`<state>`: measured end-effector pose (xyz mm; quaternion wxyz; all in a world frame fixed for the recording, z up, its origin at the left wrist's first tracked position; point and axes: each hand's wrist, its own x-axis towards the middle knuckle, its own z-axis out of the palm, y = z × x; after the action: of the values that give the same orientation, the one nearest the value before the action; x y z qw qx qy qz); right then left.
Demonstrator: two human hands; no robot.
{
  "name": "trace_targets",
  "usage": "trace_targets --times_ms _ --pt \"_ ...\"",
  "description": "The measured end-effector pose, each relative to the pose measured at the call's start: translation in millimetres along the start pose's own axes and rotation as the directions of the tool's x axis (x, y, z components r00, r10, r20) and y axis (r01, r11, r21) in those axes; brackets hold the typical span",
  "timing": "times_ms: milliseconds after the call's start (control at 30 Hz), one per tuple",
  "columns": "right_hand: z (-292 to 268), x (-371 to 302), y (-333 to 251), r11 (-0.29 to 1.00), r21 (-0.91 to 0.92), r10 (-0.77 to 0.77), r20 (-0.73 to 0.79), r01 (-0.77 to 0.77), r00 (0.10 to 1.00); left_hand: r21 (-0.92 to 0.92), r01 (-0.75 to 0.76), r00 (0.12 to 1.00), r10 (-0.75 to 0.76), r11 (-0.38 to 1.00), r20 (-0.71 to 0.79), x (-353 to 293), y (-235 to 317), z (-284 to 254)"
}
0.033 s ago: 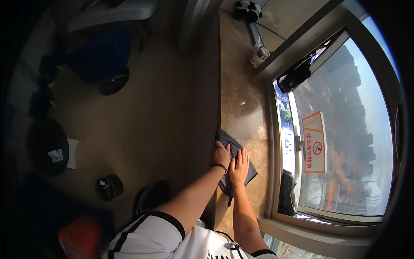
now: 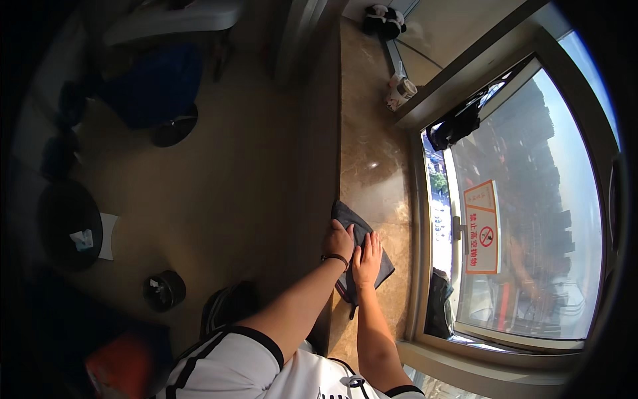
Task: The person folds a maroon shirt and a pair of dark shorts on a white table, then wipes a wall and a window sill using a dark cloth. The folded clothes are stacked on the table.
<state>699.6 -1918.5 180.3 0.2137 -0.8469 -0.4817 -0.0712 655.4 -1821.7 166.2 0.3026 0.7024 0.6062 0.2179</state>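
A dark grey cloth (image 2: 352,215) lies folded on the brown marble sill (image 2: 373,146), its left side along the sill's inner edge. My left hand (image 2: 339,239), with a dark band at the wrist, has its fingers curled on the cloth's left side. Right beside it, my right hand (image 2: 367,261) presses flat on the cloth with fingers stretched out. A loop or strap hangs from the cloth's near corner. What lies under the palms is hidden.
A window (image 2: 525,219) with a red-and-white sign (image 2: 482,227) borders the sill on the right. Farther along stand a cup (image 2: 401,93) and a black-and-white plush toy (image 2: 384,22). On the floor at left are a dark bin (image 2: 164,291) and a blue chair (image 2: 153,86).
The whole view has shifted very slightly. Both hands keep nearly the same place on the cloth.
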Motion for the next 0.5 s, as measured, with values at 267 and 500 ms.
trace_targets --times_ms 267,500 --pt "33 103 -6 0.997 0.051 -0.065 0.035 0.064 0.997 0.028 0.072 0.995 -0.074 0.997 0.073 87 18 11" --pt "71 197 1 0.997 0.048 -0.064 0.059 0.061 0.996 -0.068 0.091 0.978 -0.077 0.993 0.192 186 45 23"
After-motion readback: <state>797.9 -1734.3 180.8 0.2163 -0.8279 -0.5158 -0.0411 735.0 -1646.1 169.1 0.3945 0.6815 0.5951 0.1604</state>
